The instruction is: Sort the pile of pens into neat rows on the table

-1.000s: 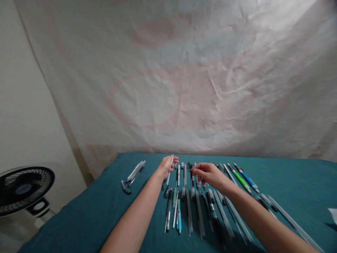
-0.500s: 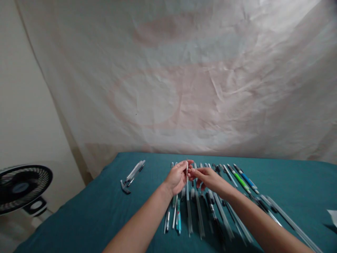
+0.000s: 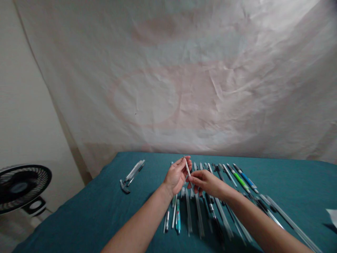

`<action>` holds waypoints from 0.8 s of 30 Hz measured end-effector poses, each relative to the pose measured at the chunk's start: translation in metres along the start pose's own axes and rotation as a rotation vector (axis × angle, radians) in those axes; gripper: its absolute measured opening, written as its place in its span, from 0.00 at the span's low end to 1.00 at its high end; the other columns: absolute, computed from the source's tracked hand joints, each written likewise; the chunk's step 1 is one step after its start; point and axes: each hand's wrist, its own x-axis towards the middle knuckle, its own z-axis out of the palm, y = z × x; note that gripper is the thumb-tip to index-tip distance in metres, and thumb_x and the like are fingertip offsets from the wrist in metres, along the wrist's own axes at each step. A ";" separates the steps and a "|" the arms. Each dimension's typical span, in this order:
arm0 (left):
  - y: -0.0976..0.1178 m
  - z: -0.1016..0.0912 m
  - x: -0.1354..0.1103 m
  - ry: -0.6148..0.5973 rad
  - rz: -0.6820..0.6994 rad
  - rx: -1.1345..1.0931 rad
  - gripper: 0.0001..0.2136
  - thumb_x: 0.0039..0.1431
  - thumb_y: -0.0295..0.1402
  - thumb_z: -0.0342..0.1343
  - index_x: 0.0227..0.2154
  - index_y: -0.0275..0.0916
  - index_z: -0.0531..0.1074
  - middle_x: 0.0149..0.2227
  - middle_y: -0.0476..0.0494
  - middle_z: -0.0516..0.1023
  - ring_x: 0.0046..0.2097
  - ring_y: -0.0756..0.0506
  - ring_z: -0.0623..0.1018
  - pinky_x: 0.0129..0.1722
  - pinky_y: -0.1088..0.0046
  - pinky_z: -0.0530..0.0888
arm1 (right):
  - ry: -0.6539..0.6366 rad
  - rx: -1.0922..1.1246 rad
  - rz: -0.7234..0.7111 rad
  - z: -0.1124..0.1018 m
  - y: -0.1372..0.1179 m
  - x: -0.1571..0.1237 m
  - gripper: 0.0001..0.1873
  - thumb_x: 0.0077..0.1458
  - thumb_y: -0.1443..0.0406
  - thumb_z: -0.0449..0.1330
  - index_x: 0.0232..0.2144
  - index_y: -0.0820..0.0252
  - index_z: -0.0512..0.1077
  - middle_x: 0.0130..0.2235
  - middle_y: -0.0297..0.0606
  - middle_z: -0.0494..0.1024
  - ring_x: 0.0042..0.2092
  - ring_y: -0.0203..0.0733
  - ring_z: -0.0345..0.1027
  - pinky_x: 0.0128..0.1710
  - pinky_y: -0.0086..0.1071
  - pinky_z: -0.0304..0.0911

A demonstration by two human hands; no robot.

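A slim white pen (image 3: 187,168) is held up in the air between my two hands, tilted with its top leaning left. My left hand (image 3: 177,177) pinches the upper part between thumb and fingers. Lower down, the fingers of my right hand (image 3: 205,181) are closed round the pen's other end and partly hide it. Beneath both hands lie rows of pens and clear pen barrels, among them a turquoise patterned pen (image 3: 178,216), a green pen (image 3: 240,181) and a blue pen (image 3: 247,181).
A teal cloth (image 3: 86,218) covers the table. A small bunch of clear pens (image 3: 134,172) lies apart at the left. Beyond the left edge stands a black fan (image 3: 23,188). A pale sheet (image 3: 158,98) hangs behind, and a white paper corner (image 3: 332,216) shows at right.
The pen has gone from nearly upright to tilted left. My right hand has slid down towards its lower end, while my left hand has risen slightly.
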 end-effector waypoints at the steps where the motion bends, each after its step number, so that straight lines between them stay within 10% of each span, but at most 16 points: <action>1: 0.000 0.000 0.000 0.013 0.018 0.020 0.10 0.49 0.30 0.54 0.35 0.34 0.70 0.30 0.45 0.73 0.32 0.55 0.72 0.35 0.81 0.68 | 0.012 -0.017 -0.006 -0.001 0.001 0.001 0.19 0.47 0.53 0.52 0.25 0.64 0.68 0.25 0.34 0.72 0.20 0.30 0.61 0.17 0.23 0.58; 24: 0.006 -0.010 0.002 -0.014 0.060 0.250 0.14 0.48 0.36 0.54 0.38 0.35 0.70 0.37 0.41 0.72 0.35 0.51 0.72 0.35 0.76 0.69 | 0.043 -0.086 -0.021 -0.007 -0.001 -0.001 0.14 0.46 0.56 0.54 0.23 0.63 0.66 0.21 0.31 0.68 0.19 0.30 0.59 0.18 0.24 0.57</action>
